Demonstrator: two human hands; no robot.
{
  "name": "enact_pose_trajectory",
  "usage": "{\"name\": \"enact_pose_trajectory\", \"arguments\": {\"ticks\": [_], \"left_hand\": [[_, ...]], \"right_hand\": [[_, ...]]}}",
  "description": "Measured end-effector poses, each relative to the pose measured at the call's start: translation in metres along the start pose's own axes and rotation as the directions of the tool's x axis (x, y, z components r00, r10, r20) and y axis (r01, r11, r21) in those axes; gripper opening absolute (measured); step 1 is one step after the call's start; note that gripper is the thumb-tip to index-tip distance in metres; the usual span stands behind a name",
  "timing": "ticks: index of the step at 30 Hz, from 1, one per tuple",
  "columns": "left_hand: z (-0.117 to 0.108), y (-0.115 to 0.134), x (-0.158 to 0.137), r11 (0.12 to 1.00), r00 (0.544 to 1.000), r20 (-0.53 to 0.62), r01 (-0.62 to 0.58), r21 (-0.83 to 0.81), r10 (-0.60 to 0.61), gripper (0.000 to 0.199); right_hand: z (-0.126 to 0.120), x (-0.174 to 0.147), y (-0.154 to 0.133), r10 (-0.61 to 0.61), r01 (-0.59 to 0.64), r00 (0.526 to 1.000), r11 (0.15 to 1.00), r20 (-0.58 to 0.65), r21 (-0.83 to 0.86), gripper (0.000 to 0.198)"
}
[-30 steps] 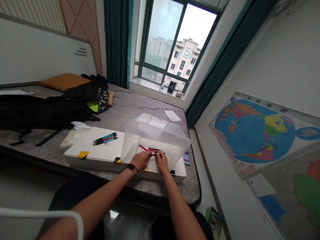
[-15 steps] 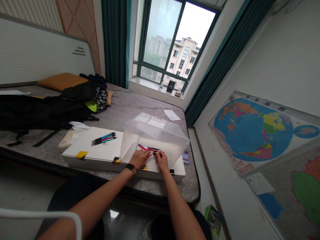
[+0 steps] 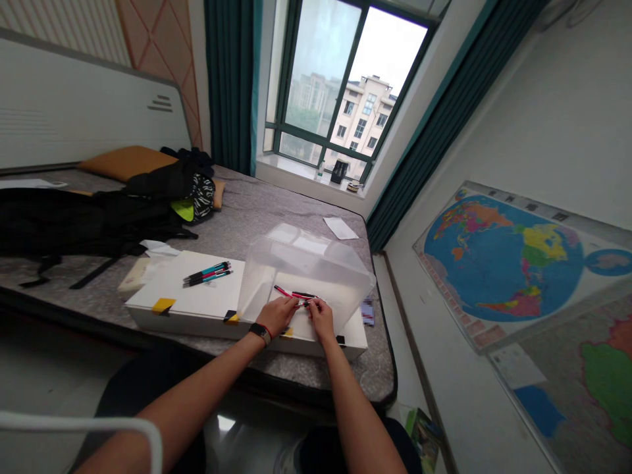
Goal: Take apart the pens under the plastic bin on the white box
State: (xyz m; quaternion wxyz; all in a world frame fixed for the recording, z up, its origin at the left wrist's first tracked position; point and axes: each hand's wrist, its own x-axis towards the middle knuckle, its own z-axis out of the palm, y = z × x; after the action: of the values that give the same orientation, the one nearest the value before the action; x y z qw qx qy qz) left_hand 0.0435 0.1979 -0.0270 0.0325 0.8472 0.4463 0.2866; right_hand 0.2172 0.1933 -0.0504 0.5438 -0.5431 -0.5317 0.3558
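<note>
Pen piece (image 3: 303, 303) sits between my left hand (image 3: 277, 315) and my right hand (image 3: 322, 319), the fingers of each pressed together to pinch it, at the near, open side of a clear plastic bin (image 3: 276, 249) resting on a long white box (image 3: 165, 280) on a gray bed (image 3: 276, 201). My own grip covers most of the piece; only a thin dark and silvery sliver shows, and I cannot tell which end is the tip, or whether it is one part or two. Its long axis runs crosswise, from one hand to the other, roughly along the front of the white box. Just beyond, a pink pen (image 3: 282, 291) slants from upper left down toward my hands, its lower end hard to make out, while a black-and-red pen (image 3: 303, 295) lies crosswise, its right end near my right hand. On the left part of the white box, a cluster of pens (image 3: 207, 274) in blue, black and red lies side by side, long axes rising to the right; overlap makes counting uncertain. At far left, a black bag (image 3: 59, 220) is cut off; at right, a card (image 3: 368, 312) is blurred beyond reading.
</note>
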Motion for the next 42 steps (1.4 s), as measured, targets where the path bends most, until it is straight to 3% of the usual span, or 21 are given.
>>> {"name": "enact_pose_trajectory", "arguments": {"ticks": [12,19,23,29,42], "left_hand": [[0.001,-0.001,0.001,1.0,0.998,-0.065,-0.017,0.012,0.018,0.028],[-0.006,-0.001,0.001,0.999,0.993,-0.109,-0.045,0.011,0.046,0.02],[-0.008,0.0,0.0,0.996,0.988,-0.14,-0.06,0.061,0.068,0.02],[-0.005,-0.002,-0.001,0.994,0.996,-0.054,-0.059,0.088,0.064,0.024],[0.003,-0.004,-0.005,1.0,0.999,0.047,-0.005,-0.002,0.005,0.032]], "right_hand": [[0.004,0.0,0.001,0.072,-0.053,0.992,0.984,-0.107,0.169,0.025],[0.007,0.001,0.008,0.024,-0.012,0.989,0.997,-0.144,0.082,0.035],[0.004,-0.002,0.005,-0.102,0.09,0.975,0.993,-0.197,-0.07,0.047],[0.005,-0.006,-0.005,-0.198,0.144,0.955,0.96,-0.221,-0.24,0.057],[0.004,-0.007,-0.001,-0.195,0.165,0.959,0.975,-0.205,-0.151,0.037]]}}
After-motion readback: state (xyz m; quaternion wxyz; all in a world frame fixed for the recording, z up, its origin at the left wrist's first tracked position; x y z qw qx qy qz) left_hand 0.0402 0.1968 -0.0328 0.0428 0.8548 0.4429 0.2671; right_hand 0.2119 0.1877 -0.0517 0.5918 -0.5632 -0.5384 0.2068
